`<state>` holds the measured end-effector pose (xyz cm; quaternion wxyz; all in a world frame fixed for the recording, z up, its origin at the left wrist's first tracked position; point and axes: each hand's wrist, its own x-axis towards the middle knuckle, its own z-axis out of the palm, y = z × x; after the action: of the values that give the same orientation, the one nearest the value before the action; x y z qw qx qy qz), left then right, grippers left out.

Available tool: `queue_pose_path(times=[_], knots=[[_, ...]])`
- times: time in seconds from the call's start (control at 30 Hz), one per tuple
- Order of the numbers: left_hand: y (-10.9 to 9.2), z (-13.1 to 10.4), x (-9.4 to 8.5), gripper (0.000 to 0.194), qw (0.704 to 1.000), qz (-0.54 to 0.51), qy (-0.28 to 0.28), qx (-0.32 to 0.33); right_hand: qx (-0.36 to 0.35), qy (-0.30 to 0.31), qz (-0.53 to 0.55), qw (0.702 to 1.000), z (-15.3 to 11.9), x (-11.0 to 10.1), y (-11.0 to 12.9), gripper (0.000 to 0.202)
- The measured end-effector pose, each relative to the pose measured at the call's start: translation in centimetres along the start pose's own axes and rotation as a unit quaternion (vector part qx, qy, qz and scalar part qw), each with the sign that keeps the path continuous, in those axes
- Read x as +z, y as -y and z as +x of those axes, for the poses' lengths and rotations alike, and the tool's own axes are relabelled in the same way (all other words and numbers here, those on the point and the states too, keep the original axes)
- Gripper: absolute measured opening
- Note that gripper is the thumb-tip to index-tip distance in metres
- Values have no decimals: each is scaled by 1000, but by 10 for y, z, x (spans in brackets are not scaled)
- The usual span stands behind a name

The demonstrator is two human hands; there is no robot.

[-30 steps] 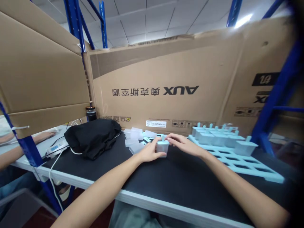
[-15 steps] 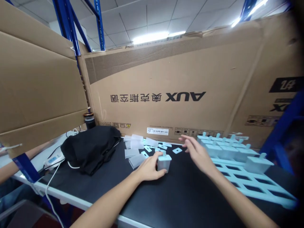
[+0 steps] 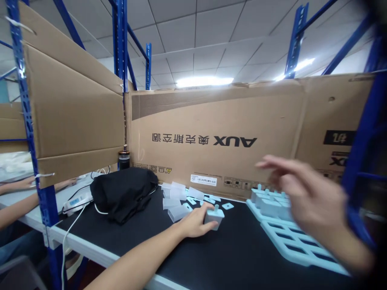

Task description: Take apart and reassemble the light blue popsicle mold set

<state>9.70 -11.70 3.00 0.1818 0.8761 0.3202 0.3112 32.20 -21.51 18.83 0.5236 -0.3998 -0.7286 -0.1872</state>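
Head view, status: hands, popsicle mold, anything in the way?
Left hand grips upright popsicle mold. Right hand raised, blurred, partly hiding pale-blue tray. Nothing visibly blocking the mold.

upside-down "AUX" (image 3: pixel 235 141) and "奥克斯空调" (image 3: pixel 180 138) on cardboard (image 3: pixel 211 117) at table's (image 3: pixel 236 249) back edge, "机" (image 3: pixel 338 137) and cut-off "UX" (image 3: pixel 338 160) toward cardboard's right edge, yellow warning triangle (image 3: pixel 169 170) near its lower left corner, white label (image 3: pixel 203 180) too blurred

Along the back stood a big cardboard panel (image 3: pixel 193 117), its AUX lettering (image 3: pixel 235 141) upside down, and a second cardboard sheet (image 3: pixel 75 104) closed off the left side. I saw a black cloth (image 3: pixel 122 193) lying crumpled beside a white power strip (image 3: pixel 78 203), a dark jar (image 3: pixel 123 161) behind the cloth, and blue posts (image 3: pixel 121 44) rising toward the tiled ceiling (image 3: pixel 217 28)
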Motion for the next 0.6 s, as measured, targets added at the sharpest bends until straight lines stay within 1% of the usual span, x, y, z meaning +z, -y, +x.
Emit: queue_pose_path(times=[0.03, 0.07, 0.1, 0.13, 0.17, 0.2, 0.27, 0.33, 0.37, 0.4, 0.43, 0.47, 0.53, 0.57, 0.6], knots=[[-1, 0, 0, 44, 1000, 6, -3, 4, 6, 53, 15, 998, -13, 21, -8, 36], [-2, -1, -1, 43, 1000, 13, -6, 10, 34, 118, 12, 992, -23, 41, -16, 35], [-2, -1, -1, 42, 1000, 20, -8, 17, 61, 151, 14, 986, -27, 57, -23, 36], [-2, -1, -2, 41, 999, 26, -5, 25, 78, 172, 15, 982, -27, 67, -27, 37], [-2, -1, -2, 40, 999, 30, 2, 38, 86, 169, 16, 982, -23, 71, -27, 38], [-1, 0, -2, 38, 998, 33, 10, 55, 81, 148, 19, 986, -15, 69, -23, 39], [0, 1, 0, 36, 994, 32, 26, 106, 44, 82, 29, 995, 3, 52, -6, 41], [2, 3, 2, 34, 985, 29, 39, 165, 18, 19, 44, 999, 18, 33, 13, 40], [2, 4, 2, 31, 980, 27, 44, 190, 9, -5, 60, 998, 21, 28, 19, 40], [2, 5, 3, 28, 976, 27, 50, 208, 8, -17, 73, 997, 20, 28, 21, 40], [2, 5, 4, 25, 974, 28, 56, 218, 13, -17, 79, 997, 16, 33, 19, 40], [1, 6, 4, 24, 973, 30, 61, 219, 25, -1, 76, 997, 9, 41, 12, 40], [-1, 6, 2, 26, 976, 36, 66, 204, 71, 68, 52, 994, -8, 64, -9, 39], [-2, 5, 1, 27, 979, 37, 64, 190, 99, 118, 46, 987, -14, 75, -20, 39], [-3, 4, -1, 28, 983, 36, 59, 172, 124, 151, 49, 980, -17, 83, -29, 39]])
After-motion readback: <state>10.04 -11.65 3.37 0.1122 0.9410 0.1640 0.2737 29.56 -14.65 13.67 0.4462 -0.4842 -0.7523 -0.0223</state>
